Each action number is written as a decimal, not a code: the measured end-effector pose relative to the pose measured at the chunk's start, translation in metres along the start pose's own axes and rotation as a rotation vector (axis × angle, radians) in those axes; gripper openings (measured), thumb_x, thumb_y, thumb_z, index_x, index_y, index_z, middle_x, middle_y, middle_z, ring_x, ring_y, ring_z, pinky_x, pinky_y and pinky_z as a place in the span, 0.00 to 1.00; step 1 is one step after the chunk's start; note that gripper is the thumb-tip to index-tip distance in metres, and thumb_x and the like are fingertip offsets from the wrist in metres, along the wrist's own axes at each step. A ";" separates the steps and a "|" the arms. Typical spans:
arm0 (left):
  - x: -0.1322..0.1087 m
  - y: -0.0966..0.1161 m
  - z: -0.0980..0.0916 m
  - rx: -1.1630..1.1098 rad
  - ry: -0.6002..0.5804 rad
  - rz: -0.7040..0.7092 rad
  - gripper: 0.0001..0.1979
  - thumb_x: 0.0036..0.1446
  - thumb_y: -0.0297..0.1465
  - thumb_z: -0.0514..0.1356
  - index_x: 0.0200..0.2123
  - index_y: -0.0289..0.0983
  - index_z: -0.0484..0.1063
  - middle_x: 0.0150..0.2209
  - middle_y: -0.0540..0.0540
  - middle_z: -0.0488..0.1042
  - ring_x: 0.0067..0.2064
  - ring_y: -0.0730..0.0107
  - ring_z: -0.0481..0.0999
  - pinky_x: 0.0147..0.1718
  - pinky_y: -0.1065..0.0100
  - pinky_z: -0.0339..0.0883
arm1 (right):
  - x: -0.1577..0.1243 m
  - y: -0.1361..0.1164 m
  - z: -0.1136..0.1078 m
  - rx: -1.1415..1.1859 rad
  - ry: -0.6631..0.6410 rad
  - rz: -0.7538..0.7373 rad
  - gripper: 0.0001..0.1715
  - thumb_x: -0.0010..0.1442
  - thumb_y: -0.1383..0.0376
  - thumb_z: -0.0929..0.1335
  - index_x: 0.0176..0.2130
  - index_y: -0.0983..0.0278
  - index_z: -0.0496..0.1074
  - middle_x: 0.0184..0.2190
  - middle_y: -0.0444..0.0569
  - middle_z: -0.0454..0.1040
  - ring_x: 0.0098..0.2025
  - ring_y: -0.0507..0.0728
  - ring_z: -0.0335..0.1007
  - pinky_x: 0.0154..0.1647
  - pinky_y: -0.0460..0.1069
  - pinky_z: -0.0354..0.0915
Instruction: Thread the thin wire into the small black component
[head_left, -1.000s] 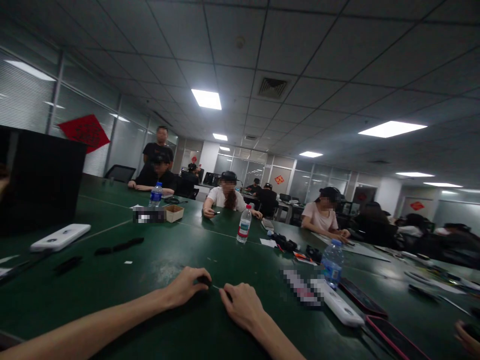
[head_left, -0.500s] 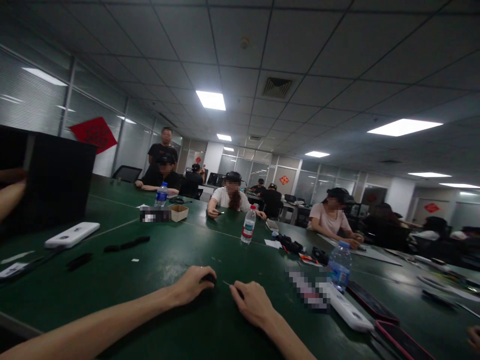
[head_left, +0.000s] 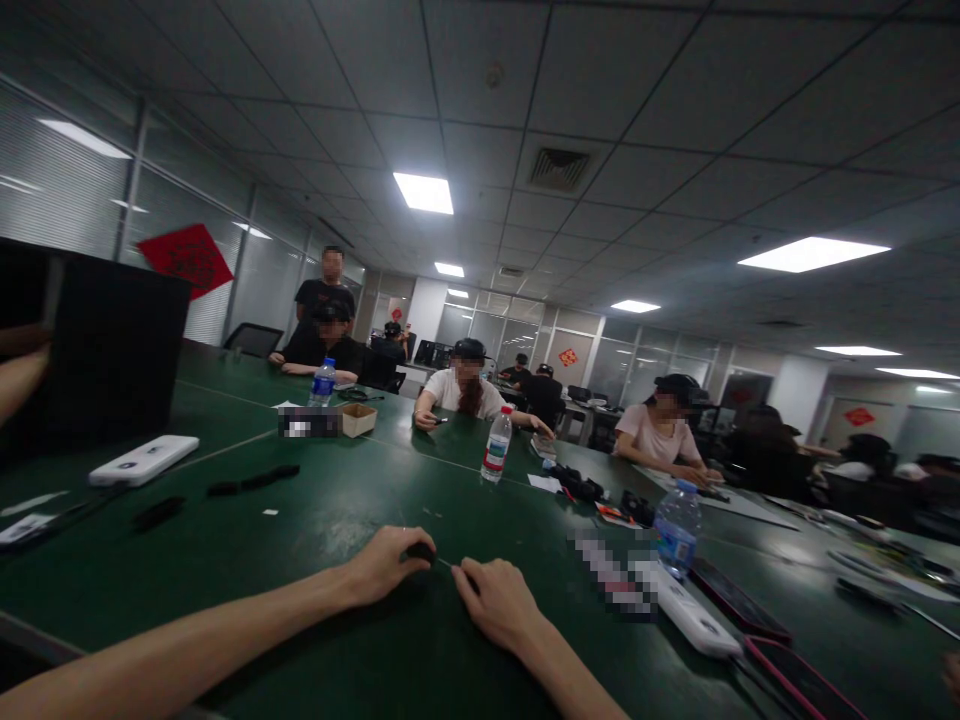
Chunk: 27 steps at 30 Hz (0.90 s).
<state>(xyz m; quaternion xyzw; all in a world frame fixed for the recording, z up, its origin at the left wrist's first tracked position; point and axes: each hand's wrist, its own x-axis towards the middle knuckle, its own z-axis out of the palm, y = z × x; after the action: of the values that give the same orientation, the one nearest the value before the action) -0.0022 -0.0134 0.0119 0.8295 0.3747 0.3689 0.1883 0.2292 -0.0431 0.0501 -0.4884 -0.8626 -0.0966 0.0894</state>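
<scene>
Poking from left hand (head_left: 386,563), dark object (head_left: 421,551), from right hand (head_left: 496,598), thin piece (head_left: 444,562)

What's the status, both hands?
Left hand: holding small dark object. Right hand: pinching thin light piece, tip toward it, contact unclear. Red-capped bottle stands beyond, touching neither hand.

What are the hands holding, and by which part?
Left hand: a small dark object, exact part hidden. Right hand: a thin pale piece, by one end.
</scene>
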 end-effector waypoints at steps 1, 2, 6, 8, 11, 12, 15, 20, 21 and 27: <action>0.000 0.001 -0.001 0.000 0.001 0.003 0.11 0.58 0.32 0.61 0.44 0.39 0.74 0.43 0.46 0.79 0.45 0.63 0.77 0.46 0.66 0.67 | 0.000 0.000 0.000 0.011 -0.002 0.004 0.28 0.70 0.52 0.53 0.37 0.60 0.74 0.33 0.48 0.78 0.34 0.56 0.74 0.36 0.47 0.59; -0.001 0.002 -0.001 0.001 0.002 0.004 0.11 0.58 0.32 0.60 0.44 0.39 0.74 0.43 0.46 0.79 0.45 0.64 0.77 0.46 0.67 0.67 | 0.000 0.000 0.000 0.021 -0.007 0.005 0.28 0.70 0.52 0.53 0.37 0.60 0.74 0.33 0.48 0.78 0.34 0.56 0.74 0.36 0.46 0.59; -0.001 0.004 -0.003 -0.004 -0.002 0.001 0.11 0.58 0.32 0.60 0.44 0.39 0.74 0.42 0.46 0.79 0.44 0.64 0.77 0.46 0.67 0.67 | 0.000 0.001 -0.001 0.046 -0.014 0.006 0.28 0.70 0.51 0.53 0.37 0.60 0.74 0.32 0.48 0.78 0.33 0.55 0.74 0.36 0.46 0.60; -0.001 0.004 -0.003 -0.014 -0.002 -0.002 0.11 0.58 0.32 0.60 0.44 0.39 0.74 0.43 0.46 0.79 0.44 0.64 0.77 0.46 0.67 0.67 | -0.001 0.002 -0.001 0.046 -0.002 0.001 0.28 0.70 0.51 0.53 0.36 0.60 0.74 0.32 0.47 0.78 0.33 0.55 0.74 0.36 0.46 0.60; 0.000 0.003 -0.003 -0.024 -0.003 -0.020 0.11 0.58 0.33 0.61 0.45 0.39 0.74 0.43 0.46 0.79 0.45 0.65 0.77 0.46 0.66 0.68 | -0.001 0.001 -0.003 0.051 -0.011 -0.015 0.28 0.70 0.52 0.52 0.36 0.60 0.74 0.32 0.47 0.78 0.32 0.55 0.73 0.36 0.47 0.61; 0.000 0.003 -0.003 -0.024 -0.002 -0.025 0.11 0.58 0.33 0.61 0.45 0.40 0.74 0.43 0.47 0.79 0.45 0.65 0.77 0.47 0.66 0.68 | -0.001 0.001 -0.004 0.057 -0.021 -0.016 0.28 0.70 0.52 0.53 0.37 0.60 0.74 0.32 0.48 0.78 0.32 0.55 0.74 0.36 0.47 0.61; -0.001 0.004 -0.003 -0.012 0.007 -0.024 0.11 0.58 0.33 0.61 0.45 0.40 0.74 0.43 0.46 0.79 0.45 0.65 0.77 0.47 0.65 0.68 | -0.002 -0.002 -0.009 0.070 -0.060 0.007 0.27 0.70 0.52 0.53 0.38 0.60 0.74 0.34 0.48 0.78 0.34 0.55 0.74 0.37 0.46 0.62; -0.004 0.005 -0.004 -0.002 0.012 -0.004 0.11 0.58 0.33 0.60 0.45 0.40 0.74 0.43 0.46 0.79 0.44 0.65 0.77 0.46 0.65 0.68 | -0.005 -0.005 -0.016 0.054 -0.084 0.060 0.27 0.70 0.51 0.54 0.39 0.60 0.75 0.35 0.49 0.79 0.37 0.56 0.75 0.40 0.47 0.62; -0.004 0.005 -0.004 -0.004 0.011 -0.001 0.11 0.58 0.33 0.60 0.45 0.40 0.74 0.43 0.47 0.79 0.44 0.65 0.77 0.46 0.65 0.68 | -0.005 -0.006 -0.016 0.054 -0.083 0.056 0.28 0.70 0.51 0.54 0.40 0.60 0.75 0.36 0.49 0.79 0.37 0.56 0.75 0.41 0.47 0.62; -0.003 0.003 -0.003 0.006 0.009 -0.006 0.11 0.58 0.33 0.59 0.44 0.39 0.74 0.42 0.47 0.80 0.43 0.64 0.77 0.46 0.65 0.69 | -0.005 -0.008 -0.016 0.010 -0.068 0.024 0.26 0.70 0.53 0.54 0.37 0.60 0.74 0.32 0.49 0.78 0.34 0.56 0.75 0.36 0.47 0.63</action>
<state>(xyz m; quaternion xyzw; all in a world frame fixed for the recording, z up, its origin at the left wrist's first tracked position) -0.0044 -0.0175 0.0145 0.8273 0.3792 0.3708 0.1852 0.2260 -0.0548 0.0639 -0.5014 -0.8597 -0.0745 0.0635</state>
